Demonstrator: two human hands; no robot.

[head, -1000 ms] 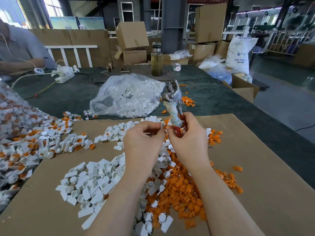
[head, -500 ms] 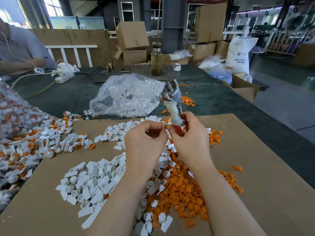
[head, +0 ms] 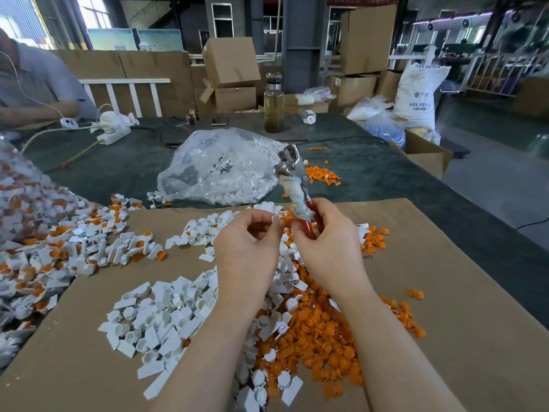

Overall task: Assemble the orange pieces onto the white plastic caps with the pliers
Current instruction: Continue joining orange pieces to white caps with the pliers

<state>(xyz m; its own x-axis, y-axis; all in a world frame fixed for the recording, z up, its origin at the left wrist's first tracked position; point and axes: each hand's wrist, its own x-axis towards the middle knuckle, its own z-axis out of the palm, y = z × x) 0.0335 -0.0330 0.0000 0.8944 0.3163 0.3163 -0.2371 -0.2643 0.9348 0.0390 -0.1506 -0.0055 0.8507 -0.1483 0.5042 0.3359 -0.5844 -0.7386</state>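
Fingers (head: pixel 274 223) pinching white cap (head: pixel 274 217) beside pliers (head: pixel 294 185)

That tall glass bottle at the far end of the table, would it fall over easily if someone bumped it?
Probably fairly easily. The bottle is tall and narrow on a small base, so a knock near its cap would likely tip it. The yellowish liquid fills most of it, which adds weight and some steadiness low down. It looks like glass, so a fall off the table could break it.

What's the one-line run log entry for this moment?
left hand: pinches white plastic cap | right hand: grips pliers, head up | orange pieces: piled on cardboard | stage: fitting by hand
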